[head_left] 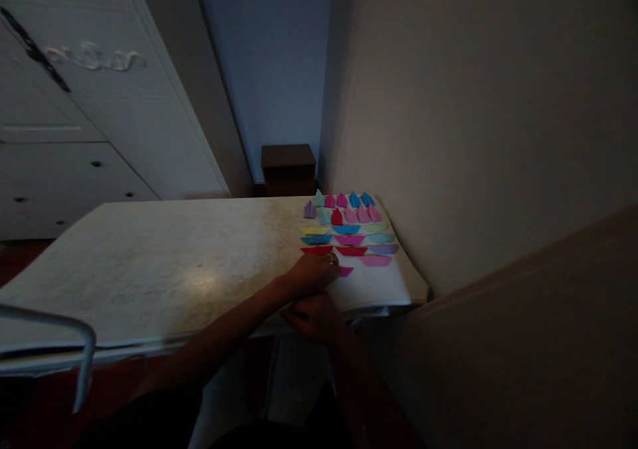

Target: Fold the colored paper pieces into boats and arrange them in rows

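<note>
My left hand (313, 271), with a ring on one finger, is closed at the front right of the table. From under its fingers sticks out the tip of a magenta folded paper boat (345, 271). Just below and touching it, my right hand (315, 316) has its fingers curled at the table's front edge; whatever they may hold is hidden. Beyond my hands lie rows of flat paper boats, among them a red boat (351, 252), a pink boat (375, 261) and a blue boat (317, 240). Farther back are several pointed folded papers, including a red one (337, 217).
The pale table (199, 256) stretches to the left, with a wall (473, 123) close on the right. A curved metal bar (84, 343) rises at the front left. Behind stand a white cabinet (114, 117) and a small brown nightstand (288, 157).
</note>
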A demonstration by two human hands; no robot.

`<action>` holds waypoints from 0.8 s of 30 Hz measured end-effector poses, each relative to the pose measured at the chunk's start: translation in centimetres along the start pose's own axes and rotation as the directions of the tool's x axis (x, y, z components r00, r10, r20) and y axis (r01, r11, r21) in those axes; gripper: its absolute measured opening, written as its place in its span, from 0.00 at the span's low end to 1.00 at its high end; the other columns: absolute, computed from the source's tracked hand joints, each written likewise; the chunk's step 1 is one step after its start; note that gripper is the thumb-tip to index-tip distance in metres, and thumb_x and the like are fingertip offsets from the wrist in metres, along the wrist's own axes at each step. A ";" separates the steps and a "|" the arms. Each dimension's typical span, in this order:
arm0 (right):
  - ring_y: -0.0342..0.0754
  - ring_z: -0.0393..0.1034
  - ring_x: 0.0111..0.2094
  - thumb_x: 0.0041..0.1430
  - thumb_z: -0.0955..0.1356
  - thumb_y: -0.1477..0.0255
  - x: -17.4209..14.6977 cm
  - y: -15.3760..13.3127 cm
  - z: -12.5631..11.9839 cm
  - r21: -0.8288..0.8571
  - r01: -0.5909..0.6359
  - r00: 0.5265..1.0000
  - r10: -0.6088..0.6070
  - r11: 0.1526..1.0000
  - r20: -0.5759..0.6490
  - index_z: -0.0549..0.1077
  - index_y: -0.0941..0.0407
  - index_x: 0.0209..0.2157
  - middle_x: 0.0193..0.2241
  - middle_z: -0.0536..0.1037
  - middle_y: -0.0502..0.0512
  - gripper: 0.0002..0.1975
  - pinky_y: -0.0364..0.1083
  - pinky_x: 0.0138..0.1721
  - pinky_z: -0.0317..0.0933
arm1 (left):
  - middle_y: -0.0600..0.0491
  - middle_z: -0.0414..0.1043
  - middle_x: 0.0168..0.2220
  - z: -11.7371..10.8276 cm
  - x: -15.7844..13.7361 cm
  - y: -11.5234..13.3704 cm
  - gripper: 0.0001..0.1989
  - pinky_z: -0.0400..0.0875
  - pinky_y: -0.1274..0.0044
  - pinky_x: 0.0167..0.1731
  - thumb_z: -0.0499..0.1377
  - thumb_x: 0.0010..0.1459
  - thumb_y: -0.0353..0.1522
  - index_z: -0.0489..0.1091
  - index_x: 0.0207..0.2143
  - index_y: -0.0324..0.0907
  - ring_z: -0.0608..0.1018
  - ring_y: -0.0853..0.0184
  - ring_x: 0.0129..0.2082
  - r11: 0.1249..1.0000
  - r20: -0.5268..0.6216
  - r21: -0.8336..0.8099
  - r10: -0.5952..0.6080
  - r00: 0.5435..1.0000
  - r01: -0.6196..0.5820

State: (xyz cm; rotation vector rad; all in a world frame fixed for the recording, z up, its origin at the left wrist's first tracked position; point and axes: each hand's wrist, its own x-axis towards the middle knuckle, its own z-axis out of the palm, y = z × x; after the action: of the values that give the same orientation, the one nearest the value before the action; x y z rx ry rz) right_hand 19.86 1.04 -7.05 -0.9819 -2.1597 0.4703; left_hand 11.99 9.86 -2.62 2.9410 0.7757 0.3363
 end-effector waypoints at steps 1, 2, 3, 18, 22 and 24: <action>0.40 0.62 0.17 0.61 0.67 0.68 0.0 0.0 0.0 -0.008 0.007 1.000 -0.007 1.000 -0.007 0.73 0.57 0.17 0.15 0.73 0.49 0.19 0.43 0.24 0.48 | 0.48 0.75 0.39 0.0 -0.3 -0.2 0.12 0.69 0.78 0.34 0.52 0.65 0.34 0.76 0.39 0.43 0.76 0.67 0.35 1.000 0.001 -0.017 -0.012 1.000 0.012; 0.40 0.62 0.18 0.61 0.67 0.68 0.1 0.1 -0.1 -0.014 0.013 1.000 -0.013 1.000 -0.010 0.73 0.57 0.17 0.16 0.74 0.50 0.18 0.43 0.24 0.48 | 0.48 0.75 0.39 0.0 -0.4 -0.3 0.13 0.69 0.78 0.34 0.52 0.65 0.34 0.76 0.39 0.43 0.76 0.67 0.35 0.999 0.001 -0.036 -0.027 1.000 0.027; 0.40 0.63 0.18 0.61 0.67 0.68 0.1 0.1 -0.1 -0.016 0.018 1.000 -0.018 1.000 -0.014 0.73 0.57 0.17 0.16 0.74 0.50 0.18 0.43 0.25 0.49 | 0.48 0.74 0.40 0.1 -0.4 -0.3 0.14 0.69 0.78 0.34 0.51 0.65 0.35 0.76 0.39 0.43 0.76 0.67 0.35 0.998 0.001 -0.050 -0.044 0.999 0.044; 0.42 0.63 0.22 0.62 0.66 0.68 -0.1 0.5 0.1 -0.030 0.019 0.999 -0.020 0.999 -0.039 0.71 0.56 0.19 0.18 0.73 0.49 0.18 0.43 0.29 0.52 | 0.49 0.71 0.52 0.1 -1.3 -0.2 0.15 0.71 0.75 0.38 0.53 0.64 0.36 0.69 0.51 0.46 0.77 0.63 0.44 0.966 -0.124 -0.080 -0.255 0.959 0.247; 0.43 0.63 0.23 0.64 0.64 0.65 0.0 0.6 0.0 -0.037 0.005 1.000 -0.005 0.999 -0.014 0.70 0.56 0.18 0.17 0.71 0.50 0.20 0.44 0.30 0.53 | 0.50 0.75 0.38 -0.2 -4.8 -0.8 0.10 0.67 0.77 0.33 0.53 0.62 0.35 0.73 0.39 0.43 0.76 0.66 0.33 0.897 -0.199 -0.208 -0.428 0.882 0.389; 0.44 0.63 0.23 0.65 0.63 0.63 0.0 0.6 -0.2 -0.037 -0.008 1.000 0.008 0.999 -0.007 0.69 0.55 0.18 0.18 0.71 0.50 0.22 0.44 0.31 0.53 | 0.53 0.72 0.26 -0.6 -7.3 -1.3 0.09 0.62 0.77 0.27 0.56 0.58 0.37 0.71 0.29 0.42 0.72 0.67 0.25 0.839 -0.164 -0.247 -0.530 0.832 0.486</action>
State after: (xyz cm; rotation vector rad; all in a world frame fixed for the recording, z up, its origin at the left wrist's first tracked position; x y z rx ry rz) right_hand 20.27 1.44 -7.27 -1.0115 -2.1655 0.4316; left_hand 5.04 7.38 -3.62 2.4081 1.4242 0.6598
